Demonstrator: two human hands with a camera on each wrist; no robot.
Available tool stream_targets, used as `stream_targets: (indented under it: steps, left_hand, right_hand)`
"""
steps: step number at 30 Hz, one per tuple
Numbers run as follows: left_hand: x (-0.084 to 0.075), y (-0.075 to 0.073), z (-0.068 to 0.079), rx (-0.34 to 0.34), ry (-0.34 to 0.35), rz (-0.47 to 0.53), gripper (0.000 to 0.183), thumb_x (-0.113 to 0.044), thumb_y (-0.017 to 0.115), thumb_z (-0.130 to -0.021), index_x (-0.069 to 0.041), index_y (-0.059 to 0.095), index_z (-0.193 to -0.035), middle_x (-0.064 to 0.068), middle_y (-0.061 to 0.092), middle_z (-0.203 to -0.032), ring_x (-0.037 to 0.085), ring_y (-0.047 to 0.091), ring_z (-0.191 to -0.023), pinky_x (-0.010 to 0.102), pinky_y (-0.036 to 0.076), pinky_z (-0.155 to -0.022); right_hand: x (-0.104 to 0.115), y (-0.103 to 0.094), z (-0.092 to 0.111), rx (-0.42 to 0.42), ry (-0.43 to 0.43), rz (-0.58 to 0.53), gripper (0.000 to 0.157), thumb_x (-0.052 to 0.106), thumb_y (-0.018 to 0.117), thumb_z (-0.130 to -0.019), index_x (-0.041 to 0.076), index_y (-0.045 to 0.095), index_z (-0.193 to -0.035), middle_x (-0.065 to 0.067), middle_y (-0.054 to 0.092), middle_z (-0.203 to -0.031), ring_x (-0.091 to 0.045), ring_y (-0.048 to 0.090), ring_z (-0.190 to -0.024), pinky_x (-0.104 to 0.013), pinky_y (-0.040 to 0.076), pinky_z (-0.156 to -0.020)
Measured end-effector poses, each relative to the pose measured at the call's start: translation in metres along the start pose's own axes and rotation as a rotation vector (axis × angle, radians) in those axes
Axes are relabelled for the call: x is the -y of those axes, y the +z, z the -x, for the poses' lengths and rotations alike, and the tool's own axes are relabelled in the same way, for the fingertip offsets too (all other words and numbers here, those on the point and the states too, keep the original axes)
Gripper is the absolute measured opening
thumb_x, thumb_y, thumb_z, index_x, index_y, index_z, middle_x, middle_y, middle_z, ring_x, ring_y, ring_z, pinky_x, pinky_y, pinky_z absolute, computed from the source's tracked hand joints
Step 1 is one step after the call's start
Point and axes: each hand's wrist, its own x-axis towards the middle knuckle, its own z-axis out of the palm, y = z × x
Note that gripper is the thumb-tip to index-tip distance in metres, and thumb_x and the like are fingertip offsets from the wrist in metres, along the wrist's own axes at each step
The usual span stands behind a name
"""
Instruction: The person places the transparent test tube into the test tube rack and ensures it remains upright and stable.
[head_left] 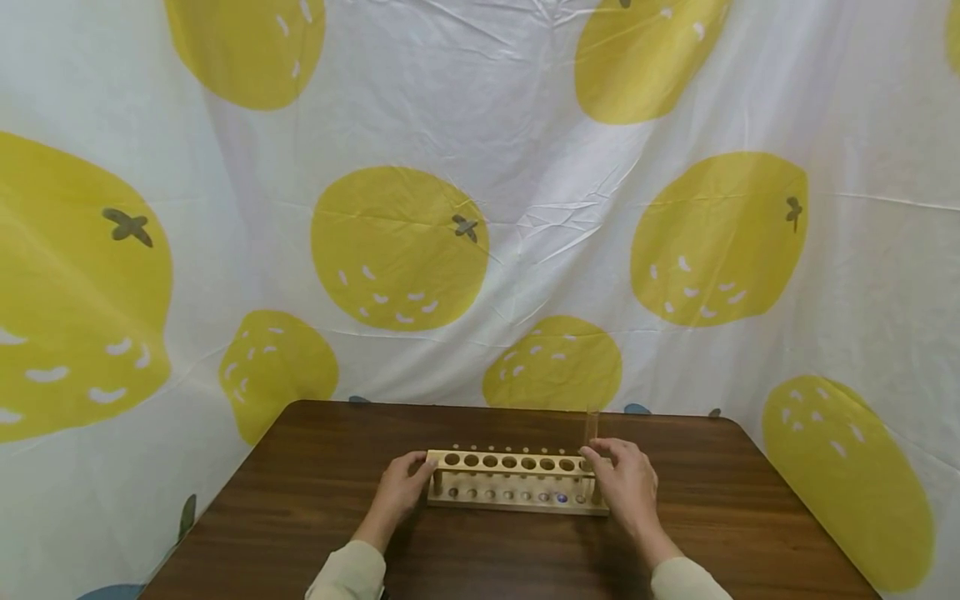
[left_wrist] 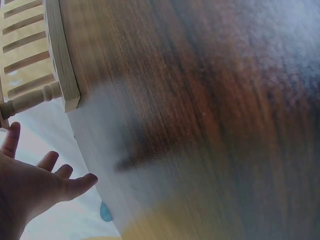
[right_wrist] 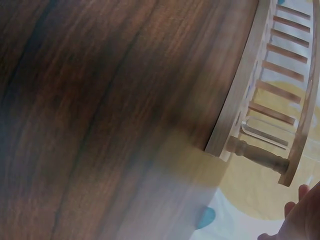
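A wooden test tube rack [head_left: 517, 506] stands on the brown table, its row of round holes running left to right. At its left end my left hand [head_left: 402, 487] pinches the end of the top rail, the other fingers [left_wrist: 80, 185] spread apart. A clear test tube [head_left: 592, 423] stands in the rightmost hole, its top rising above the rail. My right hand [head_left: 628, 483] pinches this tube just above the rail. In the right wrist view the tube's rounded lower end [right_wrist: 250, 129] shows between rail and base, beside the turned end post [right_wrist: 257, 152].
Short pegs [head_left: 506, 450] line the back of the rack. A small blue-purple spot [head_left: 562, 498] shows on the base near the right. The wood-grain table [head_left: 337, 442] reaches back to a white curtain [head_left: 540, 267] printed with yellow fruit.
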Motion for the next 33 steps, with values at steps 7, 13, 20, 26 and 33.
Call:
stream_targets:
  steps: [7, 13, 20, 26, 33]
  left_hand:
    - [0.001, 0.0, 0.0, 0.009, 0.005, -0.001, 0.045, -0.031, 0.057, -0.103, 0.007, 0.06, -0.128, 0.027, 0.056, -0.132, 0.047, 0.049, -0.125, 0.06, 0.041, -0.1]
    - [0.0, -0.002, 0.0, 0.009, -0.005, 0.004, 0.048, -0.032, 0.057, -0.102, 0.007, 0.059, -0.13, 0.028, 0.054, -0.135, 0.047, 0.047, -0.127, 0.06, 0.04, -0.101]
    - [0.0, -0.004, 0.0, 0.017, -0.013, 0.006, 0.048, -0.032, 0.057, -0.103, 0.007, 0.059, -0.13, 0.028, 0.055, -0.135, 0.047, 0.048, -0.127, 0.06, 0.041, -0.101]
    - [-0.003, -0.008, 0.0, 0.021, -0.014, -0.014, 0.046, -0.029, 0.058, -0.102, 0.007, 0.059, -0.129, 0.029, 0.053, -0.135, 0.048, 0.046, -0.128, 0.06, 0.04, -0.101]
    - [-0.001, -0.012, -0.003, 0.024, -0.016, -0.032, 0.047, -0.036, 0.054, -0.103, 0.004, 0.061, -0.128, 0.026, 0.055, -0.134, 0.046, 0.048, -0.126, 0.06, 0.041, -0.1]
  right_hand:
    - [-0.004, 0.002, 0.002, -0.001, 0.0, 0.024, 0.032, 0.036, 0.069, -0.094, 0.009, 0.076, -0.111, -0.017, 0.065, -0.124, -0.037, 0.055, -0.119, -0.059, 0.031, -0.101]
    - [-0.004, 0.002, 0.001, 0.005, -0.008, 0.064, 0.029, 0.034, 0.069, -0.094, 0.011, 0.077, -0.11, -0.017, 0.067, -0.123, -0.038, 0.058, -0.116, -0.061, 0.037, -0.094]
    - [-0.004, 0.0, 0.0, 0.027, -0.005, 0.081, 0.031, 0.035, 0.068, -0.095, 0.01, 0.076, -0.112, -0.018, 0.066, -0.124, -0.038, 0.059, -0.114, -0.063, 0.036, -0.094]
    - [-0.004, -0.003, 0.001, 0.022, -0.011, 0.073, 0.037, 0.037, 0.067, -0.096, 0.009, 0.073, -0.118, -0.019, 0.065, -0.125, -0.039, 0.056, -0.118, -0.064, 0.034, -0.096]
    - [-0.011, -0.013, 0.001, -0.01, -0.001, 0.043, 0.051, 0.048, 0.054, -0.101, 0.005, 0.067, -0.127, -0.022, 0.061, -0.129, -0.043, 0.051, -0.122, -0.062, 0.029, -0.101]
